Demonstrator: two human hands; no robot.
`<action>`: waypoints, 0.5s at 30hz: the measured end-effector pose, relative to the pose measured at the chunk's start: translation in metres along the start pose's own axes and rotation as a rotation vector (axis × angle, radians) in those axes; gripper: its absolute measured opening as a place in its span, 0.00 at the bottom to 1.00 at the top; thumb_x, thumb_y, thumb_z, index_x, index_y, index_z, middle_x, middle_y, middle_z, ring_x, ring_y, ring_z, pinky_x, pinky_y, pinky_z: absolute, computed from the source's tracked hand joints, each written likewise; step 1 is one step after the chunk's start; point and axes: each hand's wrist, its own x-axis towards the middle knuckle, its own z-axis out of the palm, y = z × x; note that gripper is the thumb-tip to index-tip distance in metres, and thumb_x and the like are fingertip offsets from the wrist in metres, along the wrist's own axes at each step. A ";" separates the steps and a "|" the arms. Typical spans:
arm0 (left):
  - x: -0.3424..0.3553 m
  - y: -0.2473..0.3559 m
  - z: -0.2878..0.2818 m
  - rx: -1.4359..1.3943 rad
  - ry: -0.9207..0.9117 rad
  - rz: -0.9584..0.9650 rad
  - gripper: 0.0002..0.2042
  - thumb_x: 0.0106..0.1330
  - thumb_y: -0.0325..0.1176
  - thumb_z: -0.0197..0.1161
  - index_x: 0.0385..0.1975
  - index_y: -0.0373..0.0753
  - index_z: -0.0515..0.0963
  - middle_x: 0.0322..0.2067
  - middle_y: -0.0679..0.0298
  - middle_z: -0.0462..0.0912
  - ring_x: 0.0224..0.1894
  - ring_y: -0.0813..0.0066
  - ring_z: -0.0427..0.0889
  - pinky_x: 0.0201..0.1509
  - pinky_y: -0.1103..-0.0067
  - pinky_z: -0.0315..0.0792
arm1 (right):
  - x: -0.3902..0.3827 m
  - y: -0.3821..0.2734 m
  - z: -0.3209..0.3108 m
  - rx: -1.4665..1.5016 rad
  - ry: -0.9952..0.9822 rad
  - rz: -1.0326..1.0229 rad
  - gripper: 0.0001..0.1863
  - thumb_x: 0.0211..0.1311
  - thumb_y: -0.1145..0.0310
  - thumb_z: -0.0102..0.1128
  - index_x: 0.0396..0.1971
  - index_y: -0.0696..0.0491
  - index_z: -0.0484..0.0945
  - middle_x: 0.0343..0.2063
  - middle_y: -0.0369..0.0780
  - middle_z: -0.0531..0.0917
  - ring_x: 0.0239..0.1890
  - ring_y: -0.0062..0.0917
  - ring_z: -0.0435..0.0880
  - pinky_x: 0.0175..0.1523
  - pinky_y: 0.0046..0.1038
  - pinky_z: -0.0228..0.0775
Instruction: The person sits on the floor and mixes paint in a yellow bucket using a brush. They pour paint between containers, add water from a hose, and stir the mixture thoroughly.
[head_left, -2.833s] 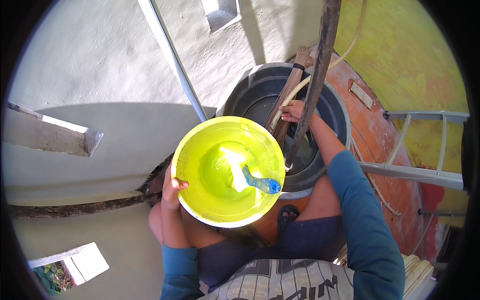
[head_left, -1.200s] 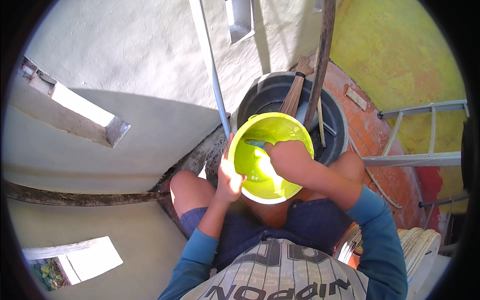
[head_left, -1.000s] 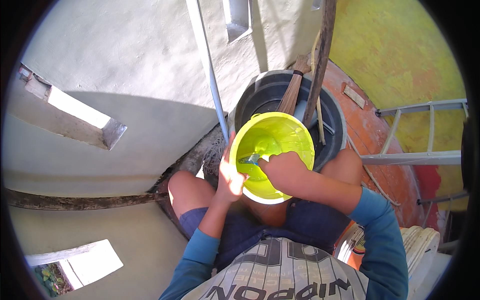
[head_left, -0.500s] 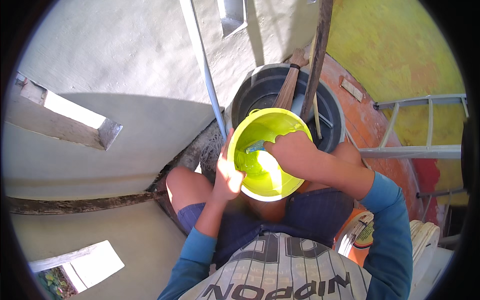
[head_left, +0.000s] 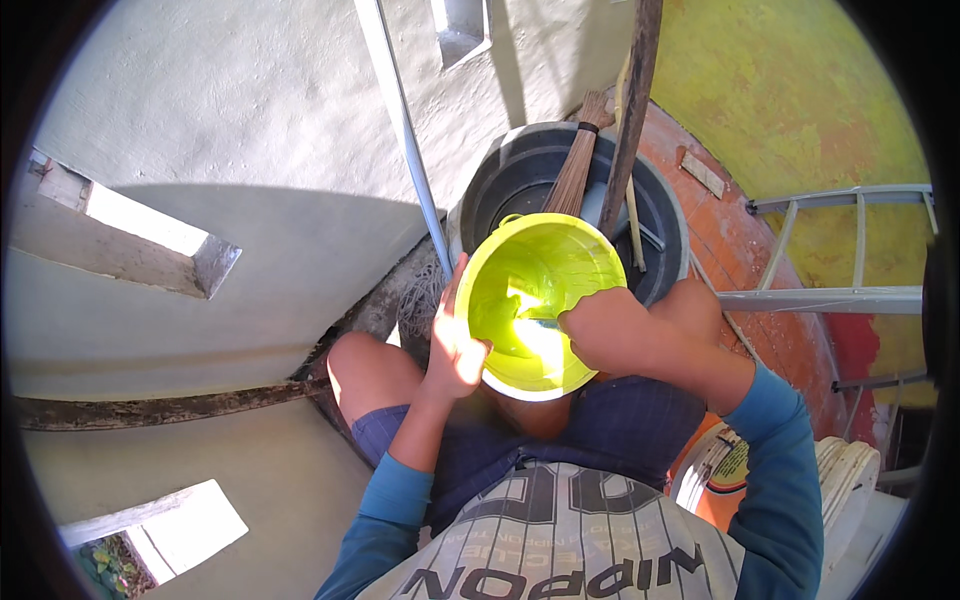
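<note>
A yellow-green plastic bucket (head_left: 490, 260) is tilted toward me between my knees, its inside wet-looking and lit by a bright patch of sun. My left hand (head_left: 458, 345) grips its left rim, thumb over the edge and fingers along the outer wall. Over the right side of the opening reaches my right hand (head_left: 610, 328), closed and palm down inside the rim. A small bluish bit (head_left: 546, 324) shows at its fingertips; the rest of that thing is hidden by the hand.
Behind the bucket stands a large black tub (head_left: 500, 165) with a stick broom (head_left: 574, 170) and a wooden pole (head_left: 632, 120) in it. A metal pole (head_left: 405, 130) leans at the left wall. A ladder (head_left: 820, 300) lies right; lidded pails (head_left: 845, 470) stand near my right elbow.
My right hand has moved right and slightly toward me inside the bucket, and less of the light-blue thing shows. My left hand keeps its hold on the rim.
</note>
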 end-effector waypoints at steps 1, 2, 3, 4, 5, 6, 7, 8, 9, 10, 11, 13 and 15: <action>0.000 0.000 0.000 0.016 0.003 0.002 0.40 0.54 0.35 0.56 0.71 0.26 0.61 0.74 0.40 0.56 0.76 0.47 0.57 0.80 0.61 0.48 | 0.000 -0.006 0.002 0.029 -0.026 0.036 0.08 0.58 0.67 0.62 0.28 0.54 0.87 0.25 0.45 0.87 0.29 0.39 0.88 0.34 0.41 0.79; 0.001 0.001 0.000 0.021 0.001 0.009 0.40 0.54 0.35 0.56 0.71 0.26 0.61 0.74 0.40 0.56 0.77 0.47 0.57 0.80 0.61 0.48 | 0.000 -0.010 0.003 0.074 -0.007 0.030 0.09 0.59 0.65 0.62 0.30 0.54 0.86 0.25 0.46 0.86 0.28 0.40 0.88 0.34 0.42 0.79; 0.001 0.001 0.000 0.015 -0.001 0.013 0.40 0.54 0.35 0.56 0.71 0.26 0.61 0.74 0.40 0.56 0.77 0.47 0.56 0.80 0.62 0.47 | 0.001 -0.014 0.004 0.118 0.011 0.023 0.10 0.60 0.63 0.62 0.32 0.54 0.86 0.24 0.46 0.86 0.27 0.41 0.88 0.34 0.43 0.79; 0.000 0.002 0.000 0.012 0.004 0.004 0.40 0.54 0.35 0.56 0.71 0.26 0.61 0.74 0.40 0.56 0.77 0.47 0.56 0.80 0.62 0.47 | 0.001 -0.017 0.004 0.166 0.013 0.027 0.12 0.62 0.62 0.62 0.34 0.54 0.86 0.23 0.47 0.85 0.27 0.43 0.87 0.34 0.44 0.78; -0.001 0.003 0.001 -0.003 0.010 -0.007 0.40 0.54 0.36 0.56 0.71 0.26 0.61 0.74 0.40 0.56 0.77 0.47 0.56 0.80 0.62 0.47 | 0.003 -0.020 0.004 0.184 0.048 0.018 0.12 0.63 0.61 0.61 0.35 0.54 0.86 0.23 0.47 0.85 0.27 0.43 0.87 0.34 0.44 0.78; -0.001 0.003 0.001 -0.023 0.016 -0.014 0.40 0.54 0.36 0.56 0.71 0.26 0.61 0.74 0.40 0.56 0.77 0.47 0.56 0.80 0.62 0.47 | 0.005 -0.021 0.003 0.201 0.068 0.018 0.13 0.63 0.60 0.61 0.37 0.54 0.86 0.23 0.47 0.85 0.27 0.43 0.87 0.35 0.44 0.78; -0.001 0.003 0.002 -0.014 0.011 -0.012 0.41 0.54 0.36 0.56 0.71 0.26 0.61 0.74 0.40 0.57 0.77 0.48 0.56 0.80 0.62 0.47 | 0.008 -0.023 0.002 0.221 0.086 0.019 0.13 0.64 0.59 0.61 0.38 0.54 0.85 0.24 0.47 0.85 0.27 0.43 0.87 0.35 0.45 0.78; -0.001 0.003 0.002 -0.011 0.006 -0.008 0.41 0.53 0.36 0.56 0.71 0.26 0.60 0.74 0.40 0.57 0.77 0.48 0.56 0.80 0.62 0.47 | 0.011 -0.024 0.000 0.231 0.124 0.027 0.13 0.64 0.60 0.61 0.39 0.54 0.85 0.24 0.47 0.85 0.28 0.43 0.87 0.35 0.45 0.78; 0.000 0.003 0.002 -0.017 0.002 -0.004 0.41 0.53 0.36 0.56 0.71 0.26 0.60 0.74 0.40 0.57 0.77 0.48 0.56 0.80 0.62 0.47 | 0.015 -0.025 -0.001 0.241 0.161 0.034 0.14 0.64 0.60 0.61 0.40 0.53 0.85 0.24 0.47 0.85 0.28 0.42 0.87 0.35 0.45 0.78; 0.000 0.003 0.002 0.006 -0.003 0.009 0.41 0.53 0.36 0.56 0.71 0.26 0.60 0.74 0.40 0.57 0.77 0.47 0.56 0.80 0.61 0.47 | 0.019 -0.024 -0.003 0.259 0.193 0.044 0.14 0.64 0.60 0.61 0.40 0.53 0.85 0.24 0.47 0.85 0.28 0.42 0.87 0.36 0.45 0.77; 0.000 0.003 0.003 0.020 -0.010 0.021 0.41 0.53 0.36 0.56 0.71 0.26 0.60 0.74 0.40 0.58 0.77 0.47 0.56 0.80 0.61 0.48 | 0.021 -0.022 -0.005 0.240 0.219 0.053 0.14 0.64 0.60 0.61 0.41 0.53 0.85 0.24 0.47 0.86 0.28 0.42 0.87 0.36 0.45 0.77; 0.000 0.003 0.004 0.044 -0.012 0.041 0.42 0.53 0.37 0.56 0.71 0.26 0.60 0.73 0.40 0.59 0.76 0.46 0.57 0.79 0.60 0.48 | 0.026 -0.016 -0.010 0.217 0.274 0.071 0.14 0.65 0.60 0.61 0.41 0.53 0.85 0.24 0.46 0.86 0.29 0.42 0.87 0.36 0.45 0.77; 0.000 0.004 0.005 0.053 -0.007 0.058 0.42 0.52 0.38 0.56 0.71 0.26 0.61 0.73 0.40 0.60 0.76 0.45 0.58 0.79 0.60 0.48 | 0.027 -0.007 -0.013 0.179 0.294 0.120 0.13 0.64 0.60 0.62 0.40 0.53 0.85 0.24 0.46 0.85 0.29 0.42 0.87 0.36 0.45 0.77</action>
